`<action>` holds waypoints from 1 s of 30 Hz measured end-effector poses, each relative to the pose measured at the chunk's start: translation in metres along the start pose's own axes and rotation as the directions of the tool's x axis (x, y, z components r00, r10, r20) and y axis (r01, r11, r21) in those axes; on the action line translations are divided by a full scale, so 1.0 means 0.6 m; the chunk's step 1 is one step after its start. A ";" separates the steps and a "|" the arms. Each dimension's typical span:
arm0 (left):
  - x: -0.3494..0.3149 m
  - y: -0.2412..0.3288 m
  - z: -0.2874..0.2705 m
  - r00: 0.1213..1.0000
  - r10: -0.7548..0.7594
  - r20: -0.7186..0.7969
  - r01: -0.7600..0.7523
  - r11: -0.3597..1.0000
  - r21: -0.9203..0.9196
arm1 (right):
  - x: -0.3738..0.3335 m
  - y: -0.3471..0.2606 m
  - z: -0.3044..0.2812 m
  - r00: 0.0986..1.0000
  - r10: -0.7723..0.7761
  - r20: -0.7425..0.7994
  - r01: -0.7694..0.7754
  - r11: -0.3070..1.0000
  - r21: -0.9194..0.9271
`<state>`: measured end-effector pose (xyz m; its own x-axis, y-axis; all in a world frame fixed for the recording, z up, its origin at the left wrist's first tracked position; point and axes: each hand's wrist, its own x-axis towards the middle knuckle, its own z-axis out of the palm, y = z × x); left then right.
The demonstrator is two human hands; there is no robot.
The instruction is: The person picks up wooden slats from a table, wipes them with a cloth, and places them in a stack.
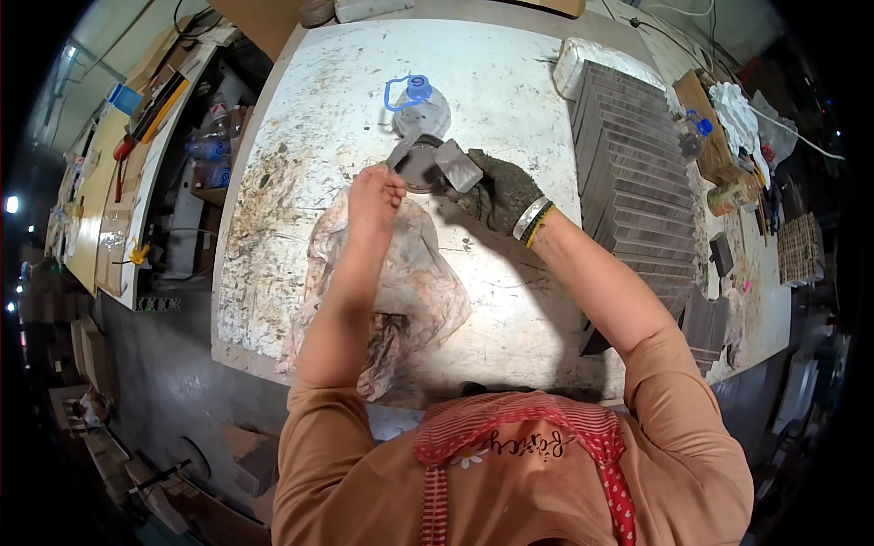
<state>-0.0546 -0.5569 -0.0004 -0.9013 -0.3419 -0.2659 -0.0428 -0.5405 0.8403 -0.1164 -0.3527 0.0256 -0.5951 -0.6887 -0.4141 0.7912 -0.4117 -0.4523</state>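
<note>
Pinched in the fingers of my bare left hand (374, 202) is a small flat-bladed putty knife (403, 148), its blade angled over a round tub of dark grey paste (421, 171). My right hand (506, 193), in a dirty dark glove, is closed on a grey rectangular block (458, 167) beside the tub's right rim. Just behind the tub stands a clear plastic jug (423, 116) with a blue cap and handle. Below my left hand lies a stained, crumpled cloth (410, 273), partly under my forearm.
A long row of stacked grey-brown slabs (628, 182) runs along the table's right side, with a white wrapped package (601, 64) behind it. Bottles and a wooden box (706, 136) stand farther right. At left, a side bench (146, 182) holds tools.
</note>
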 end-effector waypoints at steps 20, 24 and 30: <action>-0.029 0.012 0.007 0.997 -0.060 0.054 0.055 0.993 0.105 | -0.008 -0.034 0.049 0.697 -0.300 0.651 0.290 -0.713 -0.639; -0.030 0.011 0.003 0.995 -0.095 -0.011 0.095 0.980 0.172 | 0.002 -0.046 0.039 0.656 -0.370 0.657 0.300 -0.671 -0.678; -0.035 0.010 -0.009 1.000 -0.005 -0.029 0.010 0.985 0.169 | -0.013 -0.037 0.049 0.819 -0.295 0.493 0.193 -0.667 -0.720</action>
<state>-0.0337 -0.5573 0.0078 -0.8883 -0.3609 -0.2840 -0.1245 -0.4059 0.9054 -0.1251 -0.3558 0.0621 -0.6507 -0.7368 0.1836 -0.7442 0.5708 -0.3471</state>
